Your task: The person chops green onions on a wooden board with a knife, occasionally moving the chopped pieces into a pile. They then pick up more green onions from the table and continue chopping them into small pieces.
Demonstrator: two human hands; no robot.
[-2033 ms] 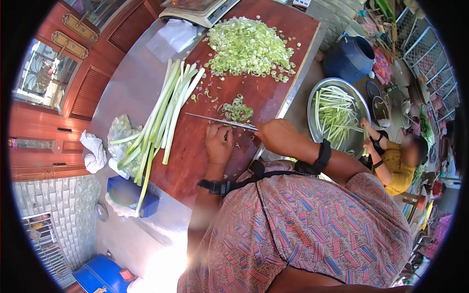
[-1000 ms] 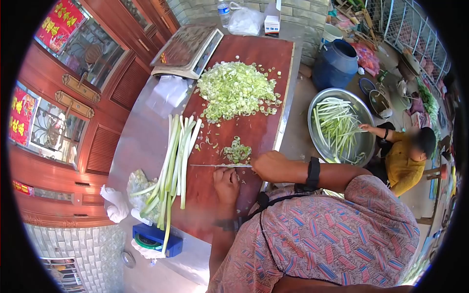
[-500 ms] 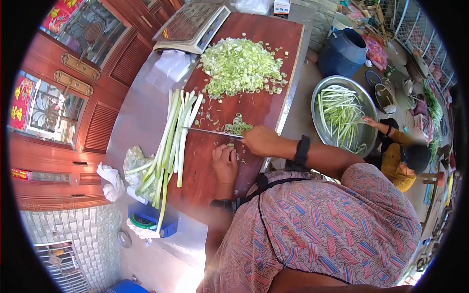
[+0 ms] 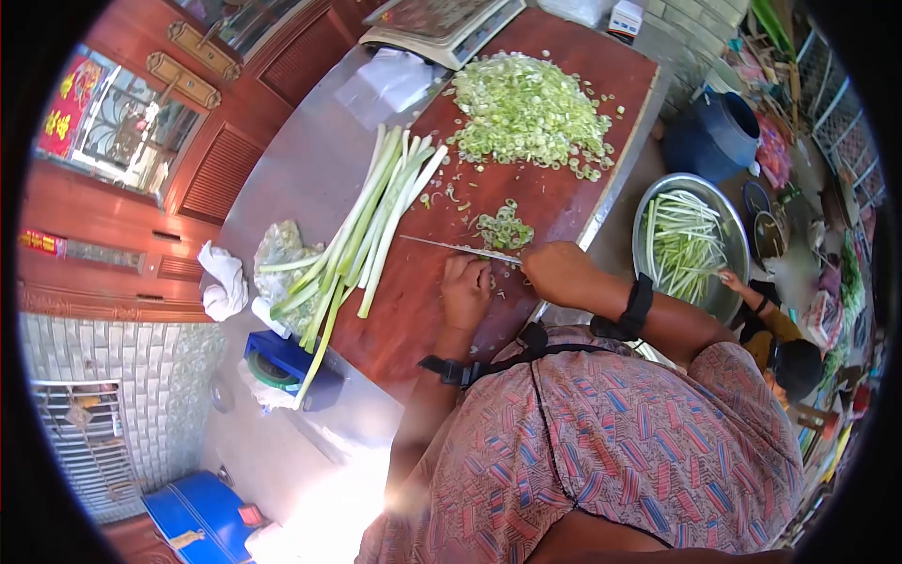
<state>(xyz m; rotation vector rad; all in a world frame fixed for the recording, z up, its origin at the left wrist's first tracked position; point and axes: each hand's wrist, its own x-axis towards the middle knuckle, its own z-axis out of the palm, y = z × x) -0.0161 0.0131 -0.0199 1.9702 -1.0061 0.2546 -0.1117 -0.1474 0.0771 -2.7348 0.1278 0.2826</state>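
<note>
My right hand (image 4: 554, 273) is wrapped round the handle of a kitchen knife (image 4: 456, 247), its long thin blade lying low across the red-brown cutting board (image 4: 395, 324). Close below the blade, my left hand (image 4: 465, 293) rests on the board with its fingers curled; whatever is under them is hidden. Just beyond the blade lies a small heap of sliced green onion (image 4: 505, 227). Farther up the board is a large pile of chopped green onion (image 4: 528, 111). Whole green onions (image 4: 371, 226) lie in a bundle left of my hands, their green ends over the board's edge.
A scale (image 4: 446, 23) stands at the far end beside clear plastic bags (image 4: 385, 86). On the right, a person's hand (image 4: 728, 278) reaches to a metal basin (image 4: 645, 230) of cut green onions. A blue barrel (image 4: 705, 141) stands behind it. A blue box (image 4: 315, 376) sits below the bundle.
The view has shifted, so the board and its contents appear farther right and the scale higher. My hands keep nearly the same places on the board, with the knife still beside the small heap.
</note>
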